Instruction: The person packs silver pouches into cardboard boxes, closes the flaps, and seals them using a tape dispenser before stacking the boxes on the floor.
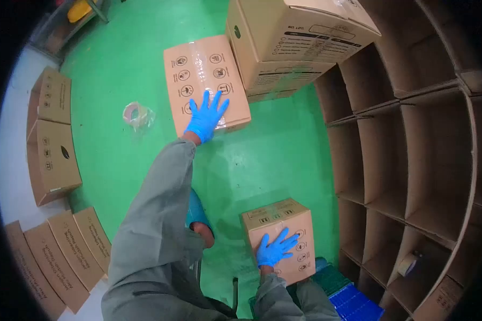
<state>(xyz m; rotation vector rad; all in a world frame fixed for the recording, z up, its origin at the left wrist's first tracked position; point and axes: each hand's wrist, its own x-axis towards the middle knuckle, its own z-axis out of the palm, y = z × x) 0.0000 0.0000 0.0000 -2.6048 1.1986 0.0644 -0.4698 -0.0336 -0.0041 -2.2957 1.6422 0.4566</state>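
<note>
My left hand [208,116], in a blue glove, lies flat with spread fingers on a taped cardboard box [201,64] on the green floor. Clear tape runs along the middle of that box, between rows of printed handling symbols. Nearer my body, my gloved right hand [276,249] rests with fingers apart on the printed side of a smaller-looking cardboard box [284,230]. Neither hand is wrapped around anything. The undersides of both palms are hidden.
Stacked large cartons [289,43] stand beside the far box. A tall cardboard compartment rack [385,150] lines the right, with a tape roll [408,264] in one compartment. Another tape roll [135,114] lies on the floor. Cartons [53,150] line the left wall; a blue crate [356,305] sits low right.
</note>
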